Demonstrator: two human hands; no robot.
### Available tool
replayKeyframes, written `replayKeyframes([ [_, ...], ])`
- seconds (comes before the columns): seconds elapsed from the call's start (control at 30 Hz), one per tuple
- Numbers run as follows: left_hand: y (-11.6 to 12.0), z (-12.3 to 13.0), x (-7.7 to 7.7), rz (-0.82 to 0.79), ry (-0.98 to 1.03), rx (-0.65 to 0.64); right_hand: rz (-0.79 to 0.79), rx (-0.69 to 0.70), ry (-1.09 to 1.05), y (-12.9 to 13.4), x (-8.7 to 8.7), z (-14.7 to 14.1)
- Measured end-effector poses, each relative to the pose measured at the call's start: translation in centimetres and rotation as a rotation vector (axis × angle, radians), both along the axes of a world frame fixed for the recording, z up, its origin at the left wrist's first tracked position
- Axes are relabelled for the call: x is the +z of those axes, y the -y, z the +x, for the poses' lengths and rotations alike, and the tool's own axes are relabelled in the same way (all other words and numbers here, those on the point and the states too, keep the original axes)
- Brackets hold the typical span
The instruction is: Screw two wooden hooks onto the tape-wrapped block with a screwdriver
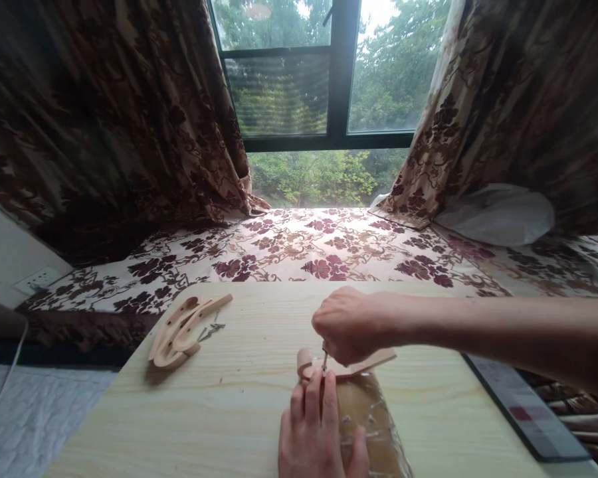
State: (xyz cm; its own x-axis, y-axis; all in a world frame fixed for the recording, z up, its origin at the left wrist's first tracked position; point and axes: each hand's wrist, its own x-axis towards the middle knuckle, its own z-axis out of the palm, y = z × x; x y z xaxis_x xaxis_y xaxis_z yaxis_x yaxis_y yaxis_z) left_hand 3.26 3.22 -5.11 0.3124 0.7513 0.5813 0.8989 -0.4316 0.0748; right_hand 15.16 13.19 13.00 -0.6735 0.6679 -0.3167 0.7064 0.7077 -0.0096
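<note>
Tool (325, 359) w/ thin metal shaft clenched in R hand (349, 325), tip down at curved wood pc (363, 364), lower ctr-right of frame. L hand (311, 428) flat, fingers straight, over brown block (366, 405), btm ctr.

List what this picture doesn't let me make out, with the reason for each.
All in the head view:
Grip end of the metal tool: hidden by the closed right hand.
Part of the brown block: covered by the left hand.
The block's near end: cut off by the bottom edge.
Exact count of the small metal pieces: too small and overlapping.
Reddish patch on the dark-edged panel: too blurred to read.
</note>
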Motion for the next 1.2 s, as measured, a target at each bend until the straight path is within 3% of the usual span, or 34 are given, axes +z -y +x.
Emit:
replayKeyframes([
  [0.33,0.1,0.4,-0.1,0.041,0.015,0.036,0.164,0.336,0.104,1.8,-1.4,-0.1],
  [0.53,0.1,0.6,-0.1,-0.008,0.074,0.033,0.089,0.251,0.139,0.5,-0.8,-0.3],
  [0.73,-0.1,-0.4,-0.3,0.014,-0.028,-0.031,0.082,0.187,0.152,0.5,-0.1,-0.8],
  [0.83,-0.1,-0.4,-0.4,0.012,-0.015,-0.015,0.110,0.225,0.145,1.3,-0.5,-0.9],
  [0.97,0.0,-0.4,-0.5,-0.026,-0.038,-0.029,0.247,0.419,0.113,1.8,-1.6,-0.5],
  [1.03,0.0,-0.4,-0.5,0.000,-0.041,-0.029,0.258,0.443,0.122,1.6,-1.9,-0.2],
  [1.2,0.1,0.0,-0.3,0.005,-0.003,-0.002,0.151,0.282,0.184,0.7,-1.5,-0.2],
])
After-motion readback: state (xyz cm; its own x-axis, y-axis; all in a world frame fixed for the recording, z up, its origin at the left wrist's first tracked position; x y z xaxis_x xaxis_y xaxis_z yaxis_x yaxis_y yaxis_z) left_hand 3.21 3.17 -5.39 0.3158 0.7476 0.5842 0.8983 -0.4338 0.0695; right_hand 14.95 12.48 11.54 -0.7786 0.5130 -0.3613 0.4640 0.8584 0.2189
